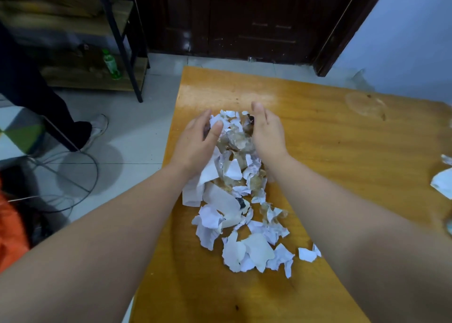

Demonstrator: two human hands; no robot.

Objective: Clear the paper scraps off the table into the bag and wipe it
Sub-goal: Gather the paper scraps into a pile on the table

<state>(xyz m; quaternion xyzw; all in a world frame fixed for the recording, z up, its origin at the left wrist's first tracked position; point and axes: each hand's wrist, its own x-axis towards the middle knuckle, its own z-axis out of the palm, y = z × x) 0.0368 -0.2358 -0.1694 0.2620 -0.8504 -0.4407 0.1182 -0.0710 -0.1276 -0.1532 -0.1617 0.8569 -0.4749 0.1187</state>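
Left of centre, the left hand (195, 141) is cupped with fingers apart against the far end of the paper scraps (234, 200); the right hand (266, 131) mirrors it, also gripping nothing. The heap's long axis runs from mid-frame toward the lower centre of the table (342, 151). These 2 hands should scoop from both flanks: scraps look light, limp, some damp. Lower right lies 1 stray scrap (307, 254).

The table (330, 151) under my arms is orange-brown wood with visible grain, varnished smooth and glossy, dulled by one cloudy ring mark (365, 106). The paper scraps (234, 215) are matt white paper, creased, with rough torn edges; some at the far end look translucent and shiny, like crumpled film. The floor (137, 127) is smooth pale tile.
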